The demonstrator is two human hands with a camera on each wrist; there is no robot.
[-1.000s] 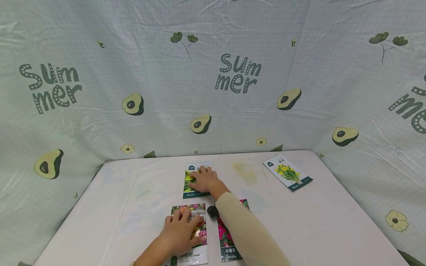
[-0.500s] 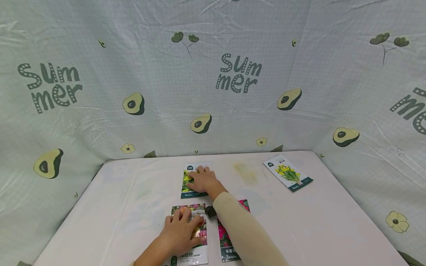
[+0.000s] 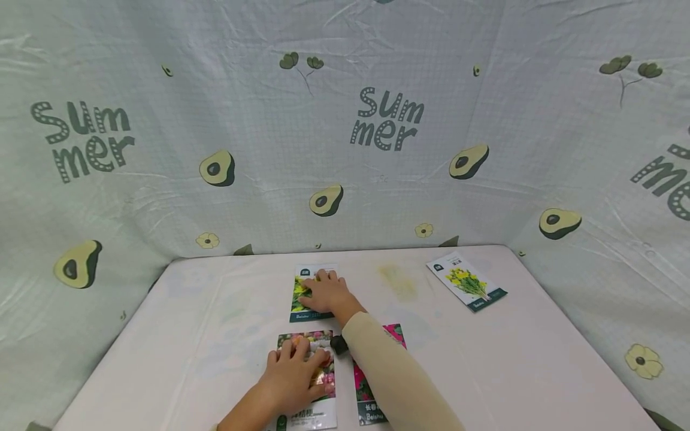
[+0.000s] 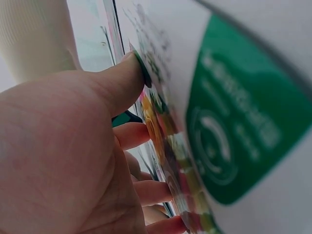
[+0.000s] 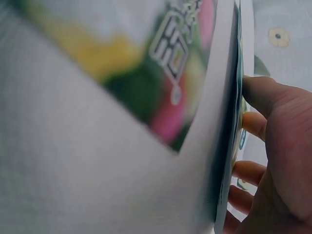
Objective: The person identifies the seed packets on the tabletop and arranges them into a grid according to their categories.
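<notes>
My left hand (image 3: 291,380) rests on a seed packet (image 3: 326,413) with pink and orange flowers, fingers spread over its picture. In the left wrist view the thumb and fingertips (image 4: 155,191) touch its printed face, near the green logo. Farther back, my right hand (image 3: 326,292) presses its fingertips on a second seed packet (image 3: 299,293), with yellow flowers and a dark green bottom strip. The right wrist view shows that packet (image 5: 225,180) nearly edge-on, lying flat under the fingers. Part of its picture is hidden by the hand.
A seed packet with crimson flowers (image 3: 366,392) lies partly under the right sleeve (image 3: 396,371). Another packet with yellow blooms (image 3: 466,281) lies tilted at the back right of the white table (image 3: 178,335). A small black object (image 3: 338,345) sits by the right forearm. Printed cloth (image 3: 259,131) hangs behind.
My right hand has slid slightly to the left, and the yellow-flower packet under it has moved along. My left hand and the other packets have stayed put.
</notes>
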